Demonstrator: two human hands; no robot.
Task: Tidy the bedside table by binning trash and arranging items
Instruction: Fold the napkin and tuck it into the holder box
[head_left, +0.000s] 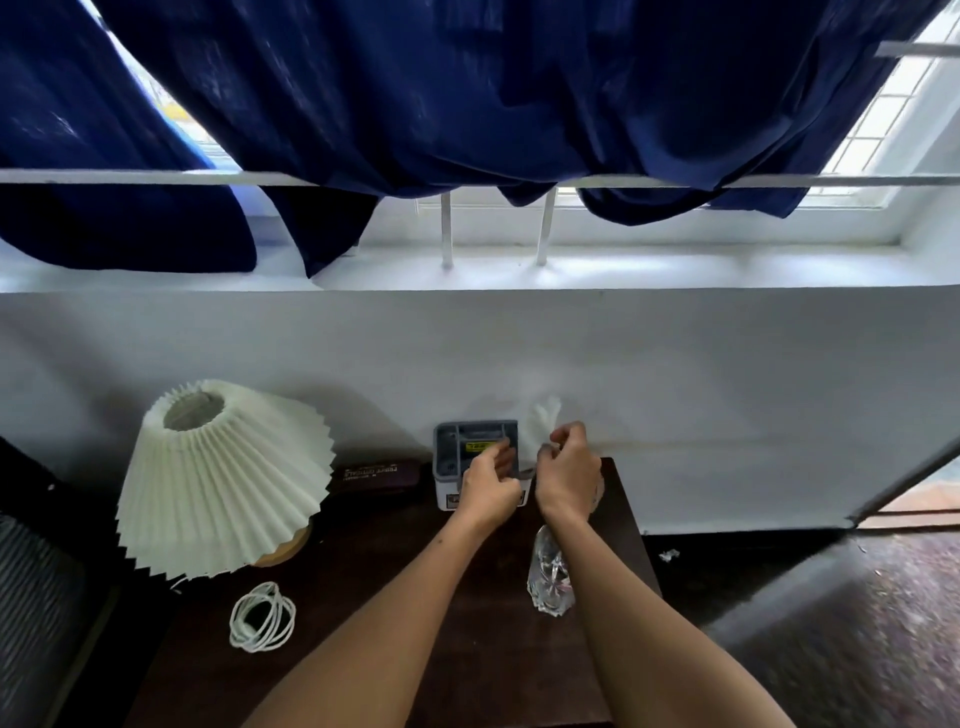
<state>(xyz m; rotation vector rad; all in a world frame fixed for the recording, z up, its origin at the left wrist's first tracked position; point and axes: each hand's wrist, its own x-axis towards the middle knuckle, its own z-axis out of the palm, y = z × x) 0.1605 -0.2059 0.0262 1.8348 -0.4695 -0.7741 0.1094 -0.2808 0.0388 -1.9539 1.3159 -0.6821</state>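
Dark wooden bedside table. Far edge: grey-lidded plastic box; left hand curled against its front, grip unclear. Right hand pinching thin white tissue just right of box. Near right: crumpled clear bottle. Left: pleated lamp, coiled white cable.

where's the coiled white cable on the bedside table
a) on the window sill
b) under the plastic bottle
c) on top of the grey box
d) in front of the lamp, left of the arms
d: the coiled white cable lies on the dark table just in front of the pleated lamp, left of both forearms and apart from the grey box.
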